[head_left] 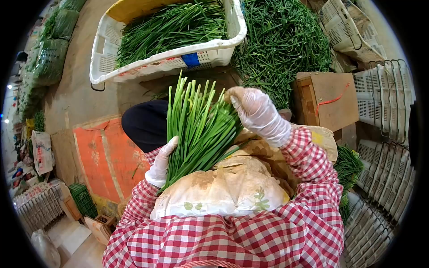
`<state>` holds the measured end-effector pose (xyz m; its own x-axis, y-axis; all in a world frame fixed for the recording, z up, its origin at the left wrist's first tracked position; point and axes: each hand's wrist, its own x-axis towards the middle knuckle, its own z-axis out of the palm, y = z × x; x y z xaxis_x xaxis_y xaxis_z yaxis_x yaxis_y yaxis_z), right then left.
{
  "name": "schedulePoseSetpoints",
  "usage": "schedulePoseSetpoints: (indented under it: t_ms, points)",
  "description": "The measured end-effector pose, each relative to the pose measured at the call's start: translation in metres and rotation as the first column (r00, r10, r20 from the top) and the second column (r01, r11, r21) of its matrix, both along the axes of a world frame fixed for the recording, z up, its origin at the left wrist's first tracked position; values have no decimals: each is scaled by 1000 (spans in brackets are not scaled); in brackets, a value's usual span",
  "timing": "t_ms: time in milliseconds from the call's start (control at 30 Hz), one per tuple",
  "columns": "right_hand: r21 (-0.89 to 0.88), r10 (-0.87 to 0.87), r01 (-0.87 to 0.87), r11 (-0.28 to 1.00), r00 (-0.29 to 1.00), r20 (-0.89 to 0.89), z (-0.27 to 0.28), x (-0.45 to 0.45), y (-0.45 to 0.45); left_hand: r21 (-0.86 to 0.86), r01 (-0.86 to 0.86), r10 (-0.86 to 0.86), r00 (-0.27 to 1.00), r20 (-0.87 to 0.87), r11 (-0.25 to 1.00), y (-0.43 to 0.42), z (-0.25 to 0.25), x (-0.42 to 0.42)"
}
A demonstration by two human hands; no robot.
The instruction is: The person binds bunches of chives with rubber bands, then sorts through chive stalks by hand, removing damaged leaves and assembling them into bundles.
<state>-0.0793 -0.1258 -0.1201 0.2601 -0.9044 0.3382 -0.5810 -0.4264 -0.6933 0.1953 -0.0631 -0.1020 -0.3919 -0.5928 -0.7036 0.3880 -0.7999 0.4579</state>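
A thick bunch of garlic chives (196, 129) lies over my lap, its pale cut ends pointing away from me and its leaves toward my body. My left hand (163, 164), in a thin whitish glove, is wrapped around the bunch's left side with the thumb on top. Gloved as well, my right hand (262, 114) has its fingers curled closed at the upper right edge of the stems; its fingertips are stained brown and partly hide what they pinch. Under the bunch, a stained cloth apron (223, 192) covers my lap.
Ahead stands a white plastic crate (210, 46) holding more chives (174, 31). A loose heap of greens (281, 49) lies to its right. A wooden box (333, 96) with a red string sits at my right, before stacked crates (386, 100). An orange sheet (100, 156) covers floor at left.
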Motion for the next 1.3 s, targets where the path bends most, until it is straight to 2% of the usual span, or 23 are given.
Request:
schedulePoseSetpoints:
  t_ms: [33, 67, 100, 167, 200, 367, 433, 467, 533, 567, 633, 700, 733, 767, 833, 867, 900, 967, 1000, 1033, 1100, 1200, 1300]
  points:
    - [-77, -46, 38, 996, 994, -99, -6, 2, 3, -27, 6, -7, 1000, -11, 1000, -1, 0, 0]
    - [28, -35, 38, 999, 993, -111, -7, 0, 9, -30, 7, -8, 1000, -8, 1000, -1, 0, 0]
    - [26, -39, 42, 999, 993, -108, -8, 0, 8, -25, 7, -7, 1000, -12, 1000, 0, -1, 1]
    - [-157, 25, -61, 986, 975, -221, 0, -2, 8, -14, 14, -14, 1000, -28, 1000, 1, -4, 0]
    - [-50, 30, -45, 998, 966, -255, 9, -1, 10, -33, 48, -49, 999, -22, 998, 0, -4, 1]
    - [107, 62, -15, 994, 891, -449, 25, 13, 10, -43, 57, -57, 998, -16, 997, 2, 1, -3]
    - [220, 127, -47, 974, 921, -367, 17, 19, 11, -42, 63, -64, 998, -7, 997, 3, 2, -4]
    - [212, 119, -68, 975, 964, -237, 19, 19, 12, -28, 42, -43, 999, -27, 999, 2, 2, -5]
    - [420, 151, -205, 884, 976, 159, 38, 7, 10, 1, -7, 7, 998, -69, 1000, 3, 4, -5]
    - [501, 139, -336, 797, 910, 391, 51, -6, 6, -4, -13, 12, 998, -68, 1000, 2, 4, -4]
    - [569, -178, -379, 729, 698, 693, 70, -31, 2, -10, -15, 15, 999, -50, 1000, 3, 3, -4]
    - [643, -355, 7, 766, 838, 414, 71, -50, -16, -23, 9, -9, 999, -33, 1000, 3, 3, -2]
    - [428, -312, 226, 875, 939, 143, 82, -40, -19, -34, 37, -38, 999, -14, 999, 3, 3, -1]
    - [154, -253, 230, 961, 955, 151, 64, -36, -23, -38, 41, -41, 999, -15, 998, 2, 4, -2]
    - [-149, -170, 165, 975, 985, -21, 49, -24, -33, -30, 56, -56, 998, -1, 998, 4, 7, -3]
    - [-38, -108, 111, 993, 992, 69, 54, -16, -33, -30, 63, -63, 998, -1, 998, 4, 11, -6]
    - [230, -81, 15, 973, 956, 282, 70, -13, -27, -43, 55, -54, 998, 13, 998, 3, 15, -9]
    - [275, -60, -56, 960, 916, 397, 93, -5, -19, -57, 19, -18, 999, 29, 998, 5, 17, -10]
    - [-120, 59, -32, 992, 971, 231, 84, 2, -23, -38, 44, -43, 999, 29, 998, 6, 15, -6]
    - [-207, 73, -74, 976, 997, -12, 84, 6, -19, -18, 76, -76, 997, 29, 997, 5, 14, -4]
    - [-99, 48, -76, 992, 964, -262, 81, 18, -9, -39, 91, -90, 996, 18, 995, 4, 15, -9]
    - [-7, 32, -37, 999, 932, -360, 66, 23, -9, -152, 121, -98, 984, 150, 981, 5, 17, -13]
    - [38, 40, -27, 999, 913, -406, 68, 24, -8, -145, 179, -153, 972, 178, 973, 6, 17, -8]
